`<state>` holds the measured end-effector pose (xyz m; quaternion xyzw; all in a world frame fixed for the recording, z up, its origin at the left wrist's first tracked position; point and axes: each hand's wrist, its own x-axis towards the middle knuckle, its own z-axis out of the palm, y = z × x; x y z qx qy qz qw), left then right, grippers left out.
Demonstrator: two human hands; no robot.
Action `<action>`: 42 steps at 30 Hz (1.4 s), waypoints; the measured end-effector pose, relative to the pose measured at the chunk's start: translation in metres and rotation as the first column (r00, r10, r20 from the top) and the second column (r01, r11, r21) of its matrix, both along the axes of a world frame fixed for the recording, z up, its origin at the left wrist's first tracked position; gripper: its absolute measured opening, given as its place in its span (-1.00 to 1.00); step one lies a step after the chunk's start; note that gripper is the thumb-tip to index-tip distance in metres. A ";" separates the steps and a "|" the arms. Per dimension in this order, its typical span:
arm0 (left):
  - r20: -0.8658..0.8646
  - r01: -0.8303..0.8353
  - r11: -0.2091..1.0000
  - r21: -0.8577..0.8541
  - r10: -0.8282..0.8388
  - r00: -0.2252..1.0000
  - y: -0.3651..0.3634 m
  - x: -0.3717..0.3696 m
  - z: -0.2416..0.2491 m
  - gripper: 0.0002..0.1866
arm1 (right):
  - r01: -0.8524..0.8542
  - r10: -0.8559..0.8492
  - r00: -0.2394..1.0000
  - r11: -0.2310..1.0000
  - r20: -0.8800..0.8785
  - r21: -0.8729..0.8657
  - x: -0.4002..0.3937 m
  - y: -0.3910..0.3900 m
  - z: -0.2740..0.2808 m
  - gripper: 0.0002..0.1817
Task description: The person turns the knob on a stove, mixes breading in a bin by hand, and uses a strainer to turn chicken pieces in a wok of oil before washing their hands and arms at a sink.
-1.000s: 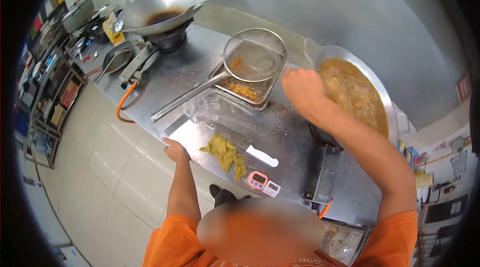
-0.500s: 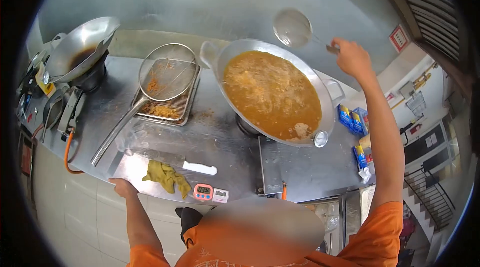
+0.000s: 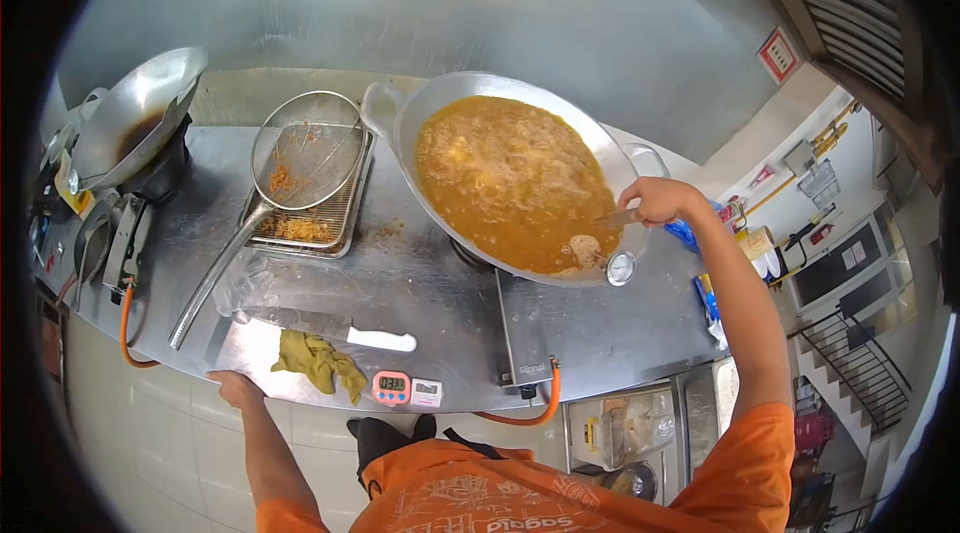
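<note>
Right hand [image 3: 655, 201] clenched on skimmer handle [image 3: 617, 218] over wok [image 3: 620, 165] rim — left hand [image 3: 235, 389] gripping counter edge [image 3: 300, 398], well apart.

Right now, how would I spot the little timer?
Find the steel counter. At its front edge, right of the yellow rag and below the knife, sits the timer. It is the only pink thing, with dark digits.

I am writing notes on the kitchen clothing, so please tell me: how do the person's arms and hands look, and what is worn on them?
Both arms are bare from the upper arm down, under the short sleeves of an orange T-shirt with pale printed lettering on the front. The left hand and right hand wear no gloves. No watch, ring or bracelet is visible on either wrist.
</note>
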<state>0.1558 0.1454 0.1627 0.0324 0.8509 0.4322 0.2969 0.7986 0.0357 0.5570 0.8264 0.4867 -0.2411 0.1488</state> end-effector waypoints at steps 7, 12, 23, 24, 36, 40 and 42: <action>-0.001 0.011 1.000 0.025 -0.011 1.000 -0.003 0.004 0.009 -0.08 | 0.115 -0.115 0.939 0.993 -0.323 -0.021 -0.028 0.031 -0.010 -0.56; 0.012 -0.028 1.000 0.013 0.028 1.000 0.001 0.001 0.002 -0.09 | 0.146 -0.102 0.904 0.986 -0.415 0.077 -0.042 0.035 -0.020 -0.59; 0.027 -0.034 0.999 -0.005 0.034 0.999 -0.002 0.004 0.012 -0.10 | -0.025 0.058 0.998 0.827 -0.040 0.561 -0.046 0.007 -0.017 -0.69; 0.025 -0.030 1.000 -0.001 0.030 0.999 -0.003 0.007 0.016 -0.10 | -0.049 0.057 0.998 0.831 0.003 0.554 -0.046 0.003 -0.016 -0.69; 0.011 -0.004 1.000 0.007 0.003 1.000 -0.006 0.004 0.008 -0.09 | -0.308 0.037 0.879 0.805 0.475 0.508 -0.072 -0.056 -0.016 -0.67; 0.008 0.007 1.000 0.005 -0.008 1.000 -0.005 0.005 0.009 -0.07 | -0.326 0.029 0.846 0.819 0.533 0.472 -0.083 -0.073 -0.008 -0.61; -0.004 0.007 1.000 0.001 -0.007 1.000 -0.004 0.001 0.004 -0.07 | -0.325 0.028 0.835 0.832 0.550 0.450 -0.084 -0.079 -0.006 -0.60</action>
